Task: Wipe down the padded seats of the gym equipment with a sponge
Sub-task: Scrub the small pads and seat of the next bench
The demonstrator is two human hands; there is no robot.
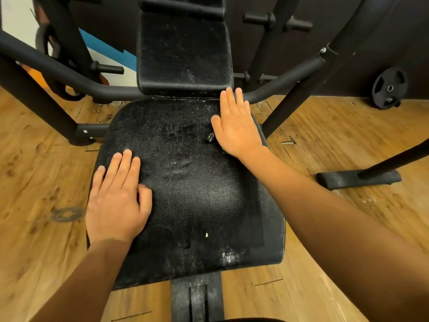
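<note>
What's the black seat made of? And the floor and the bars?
Seat: probably vinyl or fake leather, pebbly grain, stitched edge, slight shine. Floor: wood or wood-look planks, grain and seams show. Bars: likely metal tube, matte black, bolted.

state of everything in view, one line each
left hand: flat on seat pad, fingers straight, holds nothing
right hand: flat, pressing the sponge onto seat pad
sponge: mostly hidden under right hand, one corner shows
seat pad: dusty, white specks, smeared middle
back pad: upright, speckled white
weight plate: on floor, leaning on wall
</note>
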